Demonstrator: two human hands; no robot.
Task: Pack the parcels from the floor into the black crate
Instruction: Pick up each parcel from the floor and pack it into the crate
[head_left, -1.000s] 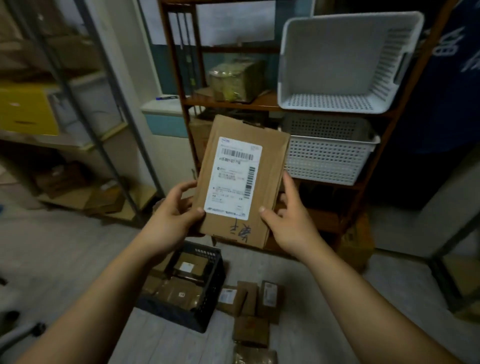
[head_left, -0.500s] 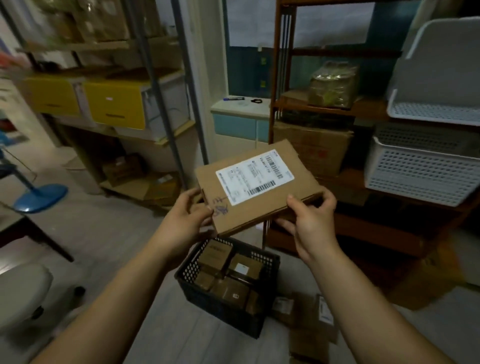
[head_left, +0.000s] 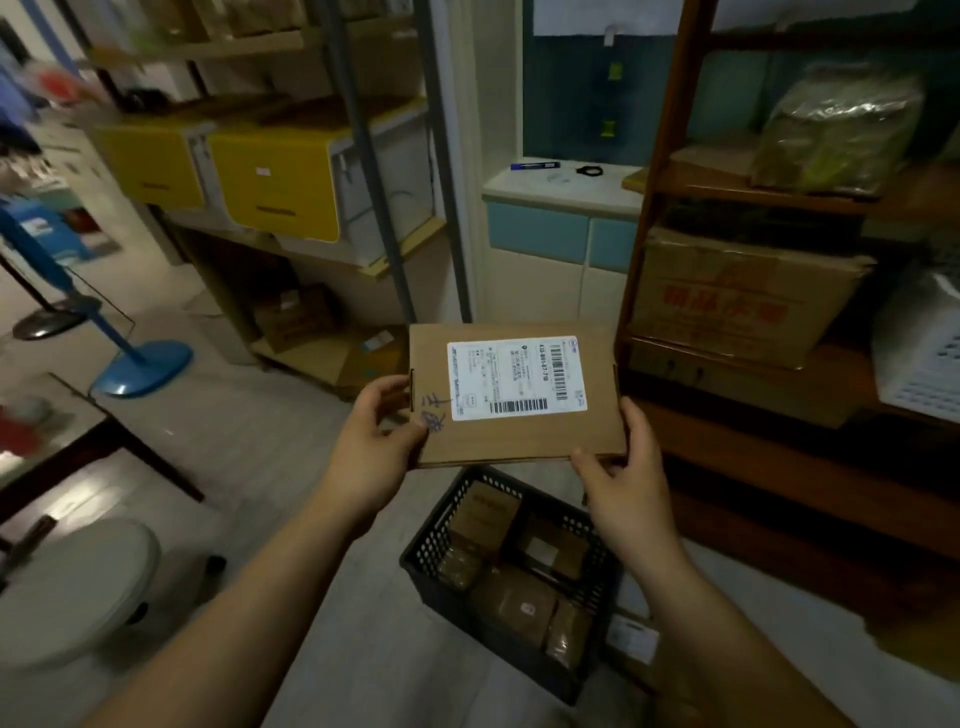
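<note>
A flat brown cardboard parcel (head_left: 597, 439) with a white shipping label and blue handwriting is held level above the black crate (head_left: 431, 535). My left hand (head_left: 374, 447) grips its left edge, thumb on top. My right hand (head_left: 623, 467) grips its front right corner. The crate stands on the floor below and holds several brown parcels. Another labelled parcel (head_left: 631, 636) lies on the floor at the crate's right, mostly hidden by my right forearm.
A wooden shelf unit (head_left: 779, 467) with a large carton (head_left: 737, 301) stands at the right. Metal shelving with yellow bins (head_left: 275, 187) is at the left. A blue fan base (head_left: 145, 364), a dark table (head_left: 78, 441) and a grey stool (head_left: 67, 587) crowd the left floor.
The parcel has been turned from upright to flat, label up, and lowered above the crate. The view has swung left, so the white baskets have left the frame.
</note>
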